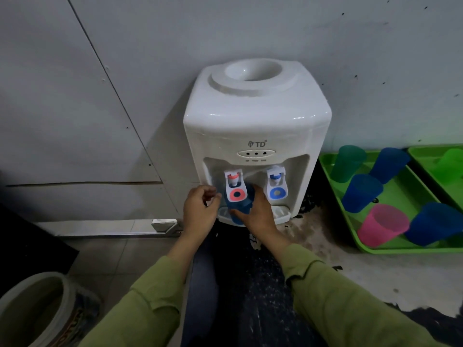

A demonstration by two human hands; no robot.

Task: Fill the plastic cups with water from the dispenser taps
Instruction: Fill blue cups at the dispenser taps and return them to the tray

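A white water dispenser stands on the floor against a grey wall, with no bottle in its top well. To its right lies a green tray carrying five plastic cups: one green, three blue and one pink. A second green tray sits just beyond it. A pale bucket stands at the lower left. The right hand has its grip wrapped round a blue cup held over the drip tray, directly behind the red tap – the blue tap is beside it. The left hand hovers just left of the cup, fingers curled – whether its grip pinches anything cannot be told.
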